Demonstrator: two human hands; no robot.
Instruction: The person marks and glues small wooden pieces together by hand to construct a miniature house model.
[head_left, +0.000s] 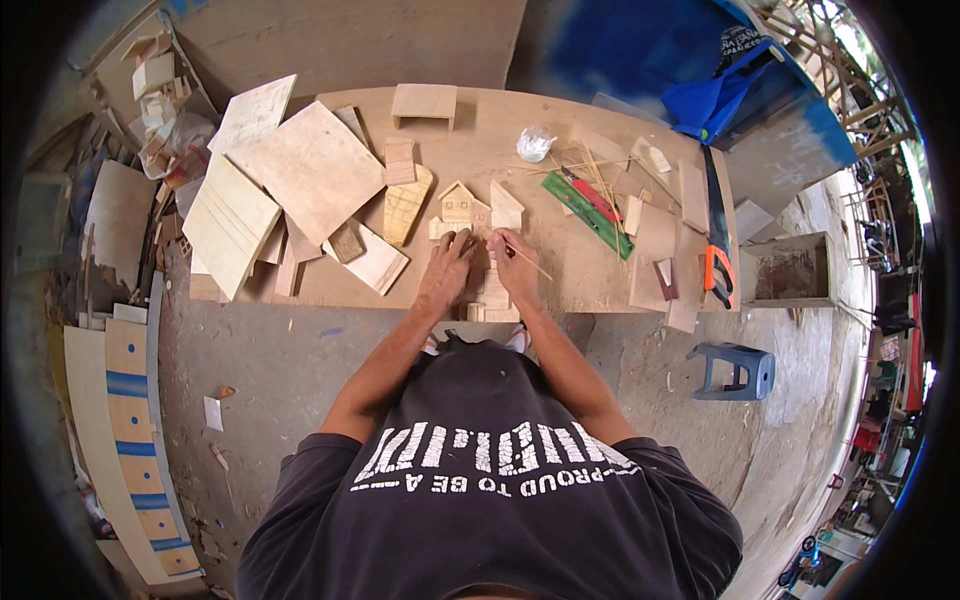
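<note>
A small wooden model house (457, 204) with a gabled front and tiny windows stands on the workbench before me. My left hand (447, 268) has its fingers closed at the house's near left side, steadying it. Pinched in my right hand (515, 268) is a thin wooden stick (541, 269), its tip close to the model's middle. A pale angled wood piece (506, 205) rises just beyond my right fingers. Between my wrists, more light wood (490, 297) of the model reaches toward the bench's near edge; my hands partly cover it.
Plywood sheets (305, 168) are heaped at the left of the workbench (580, 290). Rightward lie a green ruler (588, 216), a red cutter (584, 188), thin sticks, offcuts and an orange-handled saw (718, 275). A crumpled white bag (535, 144) sits behind. A blue stool (735, 371) stands on the floor.
</note>
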